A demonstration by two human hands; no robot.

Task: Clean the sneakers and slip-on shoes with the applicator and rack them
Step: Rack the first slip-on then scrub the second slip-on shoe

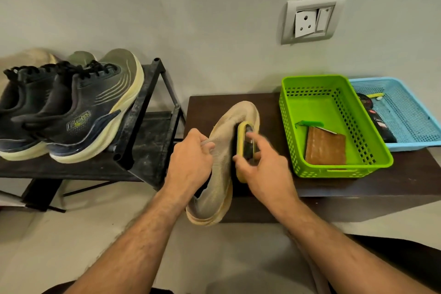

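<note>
A beige knit slip-on shoe (223, 150) lies on its side over the front left corner of a dark low table (358, 186). My left hand (191, 162) grips its collar, fingers curled inside the opening. My right hand (260, 169) pinches a yellow-edged black applicator (244, 143) and presses it against the shoe's upper. Two dark sneakers (76, 112) with black laces and cream soles stand side by side on the top shelf of a black rack (143, 126) at the left. Behind them a beige shoe (31, 57) shows partly.
A green plastic basket (334, 162) on the table holds a brown wooden-backed brush (325, 149) and a small green item. A blue basket (405, 112) with dark tins sits behind it at the right. A wall socket (310, 20) is above. Pale floor lies below.
</note>
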